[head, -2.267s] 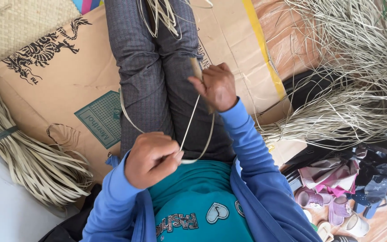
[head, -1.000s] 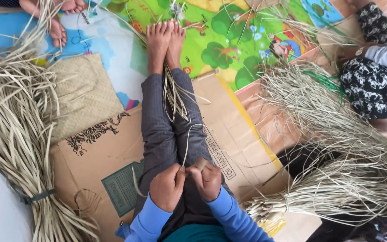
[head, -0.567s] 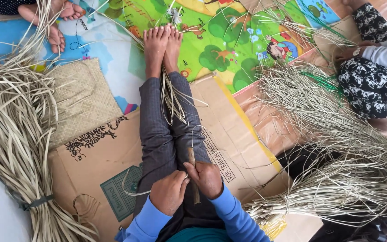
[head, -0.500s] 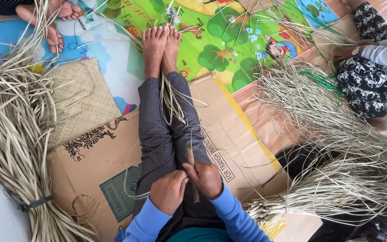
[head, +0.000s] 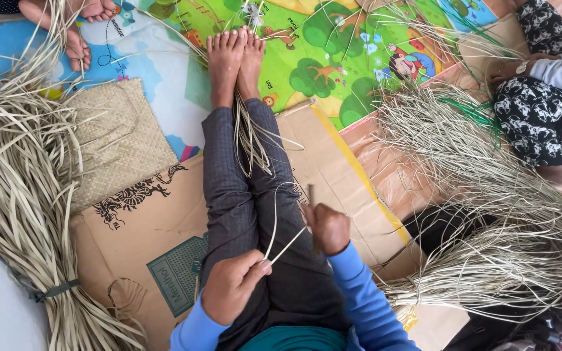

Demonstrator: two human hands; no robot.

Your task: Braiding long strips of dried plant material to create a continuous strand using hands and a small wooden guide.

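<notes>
The left hand (head: pixel 232 292) was closed in a pinch, thumb and fingers pressed on one end of a thin pale dried-grass strip (head: pixel 285 246). From that pinch the strip ran up and rightward to the right hand (head: pixel 328 227), which was closed as a fist around a small dark stick-like tool (head: pixel 311 195) standing upright out of its top; whether the strip passed under the tool or only beside it could not be told. Held between the two grips, the strip lay nearly straight over the lap, apparently so that it could be drawn taut. A looser pale strand looped upward from just above the left pinch.

Beyond both hands, further along the grey-trousered legs (head: pixel 242 188), a small bunch of dried strips (head: pixel 252 140) was caught between the shins, seemingly pinned there by the legs. Under the legs lay a flattened brown cardboard sheet (head: pixel 131 214). Well to the left of the left hand lay a tied bundle of broad dried leaves (head: pixel 21 195) and a woven straw mat (head: pixel 115 136); to the right of the right hand spread a large heap of fine straw (head: pixel 489 221), with another person's patterned knee (head: pixel 538 110) beyond it.
</notes>
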